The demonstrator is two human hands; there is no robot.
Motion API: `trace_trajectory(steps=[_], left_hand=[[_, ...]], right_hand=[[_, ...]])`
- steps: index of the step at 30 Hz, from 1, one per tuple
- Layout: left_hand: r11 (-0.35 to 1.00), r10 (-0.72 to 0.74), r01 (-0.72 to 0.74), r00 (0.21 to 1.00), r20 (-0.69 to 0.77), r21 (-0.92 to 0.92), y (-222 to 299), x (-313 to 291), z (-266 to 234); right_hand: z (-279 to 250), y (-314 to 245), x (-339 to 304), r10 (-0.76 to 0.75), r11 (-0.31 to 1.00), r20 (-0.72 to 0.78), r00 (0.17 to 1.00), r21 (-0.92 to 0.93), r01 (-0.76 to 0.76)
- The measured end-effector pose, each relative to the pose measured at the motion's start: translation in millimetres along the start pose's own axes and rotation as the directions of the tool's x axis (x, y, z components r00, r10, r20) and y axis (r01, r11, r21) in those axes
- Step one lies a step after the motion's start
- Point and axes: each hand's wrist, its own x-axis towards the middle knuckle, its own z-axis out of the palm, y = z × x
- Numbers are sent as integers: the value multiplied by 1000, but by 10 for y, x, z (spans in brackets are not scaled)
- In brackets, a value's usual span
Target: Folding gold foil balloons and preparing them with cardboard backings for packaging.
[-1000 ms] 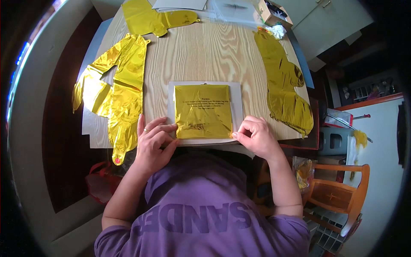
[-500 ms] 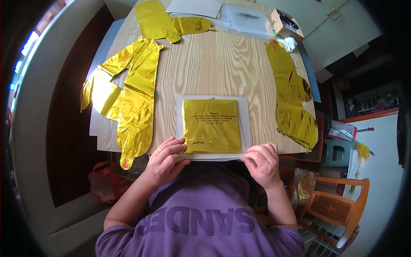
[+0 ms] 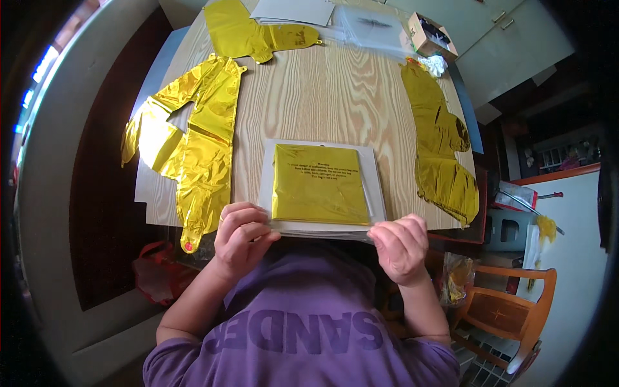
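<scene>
At the table's near edge lies a clear plastic bag (image 3: 376, 185) with a flat, folded gold foil balloon (image 3: 319, 198) inside. Pale sheets or backing card show around the foil, and dark printed lines run across the bag's front. My left hand (image 3: 242, 237) pinches the bag's near left corner between thumb and fingers. At the near right corner, my right hand (image 3: 400, 249) pinches the bag the same way. The near edge of the bag looks slightly raised towards me, and several layers show along it.
Flat gold foil balloons lie around the wooden table (image 3: 309, 97): a wrinkled one (image 3: 206, 142) left, another (image 3: 232, 32) far left, a third (image 3: 438, 142) right. White sheets (image 3: 293, 9), clear plastic bags (image 3: 371, 29) and a small box (image 3: 432, 37) sit at the back. A wooden chair (image 3: 503, 309) stands right.
Both hands have shifted slightly outwards, the left one a little upwards too. The bag's near edge has risen and the bag now lies slightly turned, its surface catching more light.
</scene>
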Motion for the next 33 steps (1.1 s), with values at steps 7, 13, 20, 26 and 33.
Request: trace_trajectory(steps=[7, 13, 20, 26, 33], left_hand=[[994, 62, -55, 996, 67, -99, 104, 350, -46], [975, 197, -189, 979, -57, 120, 205, 782, -312], [999, 28, -28, 999, -20, -37, 115, 1365, -417], [998, -12, 13, 1000, 25, -61, -40, 1508, -322], [912, 402, -386, 909, -110, 139, -177, 1365, -249]], right_hand=[[-218, 72, 240, -9, 989, -44, 999, -151, 3], [-522, 12, 542, -107, 939, -197, 975, -341, 34], [-664, 195, 1054, -99, 993, -147, 984, -73, 89], [-619, 413, 1124, -152, 973, -167, 974, -196, 118], [-574, 385, 911, -385, 849, -218, 897, -465, 251]])
